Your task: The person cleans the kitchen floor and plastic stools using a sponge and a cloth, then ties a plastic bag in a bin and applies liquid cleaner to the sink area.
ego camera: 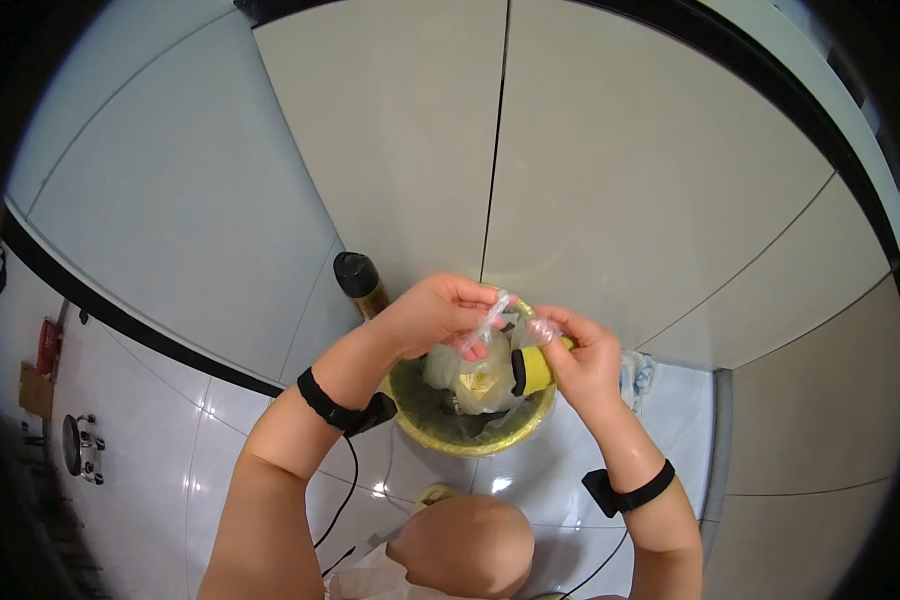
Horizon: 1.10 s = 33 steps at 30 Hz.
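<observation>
My left hand grips a twisted strip of clear plastic film between thumb and fingers, above a round yellow-rimmed waste bin. To its right, my right hand pinches a crumpled bit of clear plastic. Just below that hand is a yellow item with a black edge; whether the hand also holds it, I cannot tell. The bin is lined with a thin clear bag. Inside lie whitish translucent plastic bags, one with a yellow patch.
A black-capped can stands behind the bin at the left, near beige cabinet doors. A patterned cloth lies at the right. A small wheeled stool is far left on the tiles. Black cables run from both wrist straps.
</observation>
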Each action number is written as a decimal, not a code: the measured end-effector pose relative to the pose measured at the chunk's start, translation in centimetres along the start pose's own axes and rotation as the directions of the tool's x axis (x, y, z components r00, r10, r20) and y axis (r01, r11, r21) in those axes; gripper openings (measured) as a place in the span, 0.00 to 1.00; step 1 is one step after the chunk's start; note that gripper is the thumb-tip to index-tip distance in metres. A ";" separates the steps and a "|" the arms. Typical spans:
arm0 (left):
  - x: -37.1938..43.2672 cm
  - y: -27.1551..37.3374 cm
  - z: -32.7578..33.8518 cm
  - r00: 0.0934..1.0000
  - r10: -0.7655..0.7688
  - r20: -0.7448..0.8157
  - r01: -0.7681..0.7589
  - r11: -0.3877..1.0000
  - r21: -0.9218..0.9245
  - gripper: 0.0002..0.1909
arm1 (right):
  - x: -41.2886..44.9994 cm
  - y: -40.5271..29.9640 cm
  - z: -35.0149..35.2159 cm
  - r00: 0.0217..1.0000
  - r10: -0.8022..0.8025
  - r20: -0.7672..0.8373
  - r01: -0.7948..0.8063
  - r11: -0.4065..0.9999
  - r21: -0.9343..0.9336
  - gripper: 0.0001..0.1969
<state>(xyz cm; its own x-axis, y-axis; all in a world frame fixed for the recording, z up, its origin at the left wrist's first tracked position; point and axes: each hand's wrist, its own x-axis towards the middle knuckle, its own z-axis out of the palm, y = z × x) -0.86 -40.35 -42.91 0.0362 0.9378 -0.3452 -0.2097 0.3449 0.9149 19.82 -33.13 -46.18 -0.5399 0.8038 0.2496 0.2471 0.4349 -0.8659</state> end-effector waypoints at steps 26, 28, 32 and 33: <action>0.2 -2.3 -3.6 0.891 0.085 -0.445 -0.083 0.996 0.025 0.08 | -1.7 1.3 -0.8 0.938 0.126 0.323 -0.330 0.611 0.720 0.08; 1.1 -2.3 -3.5 0.852 0.072 -0.519 -0.057 0.997 0.046 0.07 | -1.9 1.1 -1.2 0.905 0.140 0.402 -0.403 0.586 0.703 0.08; 2.5 -2.2 -2.0 0.840 0.211 -0.500 -0.097 0.965 0.244 0.09 | -1.8 0.9 -2.0 0.828 0.164 0.537 -0.254 0.962 0.098 0.11; 2.4 -2.2 -1.5 0.838 0.211 -0.503 -0.095 0.964 0.246 0.09 | -2.0 0.1 -2.0 0.815 0.183 0.550 -0.190 0.981 -0.045 0.13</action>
<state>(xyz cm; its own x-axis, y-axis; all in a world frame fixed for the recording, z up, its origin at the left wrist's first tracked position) -1.74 -38.91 -46.05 -0.5052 0.8392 -0.2014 0.0351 0.2531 0.9668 22.55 -33.86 -45.86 -0.8372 0.5114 -0.1938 0.3813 0.2917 -0.8772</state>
